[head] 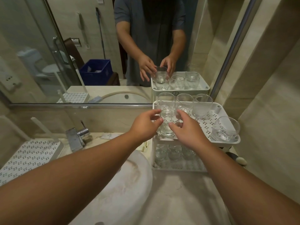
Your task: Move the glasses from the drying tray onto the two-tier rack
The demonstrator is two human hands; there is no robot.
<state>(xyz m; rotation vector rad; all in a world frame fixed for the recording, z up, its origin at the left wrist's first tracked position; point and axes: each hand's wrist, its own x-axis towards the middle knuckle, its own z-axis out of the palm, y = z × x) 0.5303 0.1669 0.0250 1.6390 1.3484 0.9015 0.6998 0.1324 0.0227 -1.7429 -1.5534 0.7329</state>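
Beige stone forms the counter (178,200), smooth and faintly mottled, with a round white basin (129,184) sunk into it and a squared chrome tap (76,138) behind. A large mirror (97,46) spans the wall above, edged by a metal strip.

At the left lies the drying tray (27,158), a flat white plastic slab pierced with clusters of small holes; no glasses show on the part in view.

To the right stands the two-tier rack (227,138), white plastic with rounded corners and the same perforated floor. Its upper tier carries clear glasses: three tall straight-sided tumblers (202,106) in a row at the back and one rounded, bowl-shaped glass (225,129) at the front right corner. The lower tier (178,166) is crowded with more clear glasses, blurred together.

Both hands meet over the front left part of the upper tier, cupping a short glass (167,125) with a thick base that stands upright there. The left hand (144,125) closes thumb and fingers on its left side; the right hand (186,129) pinches its rim from the right.
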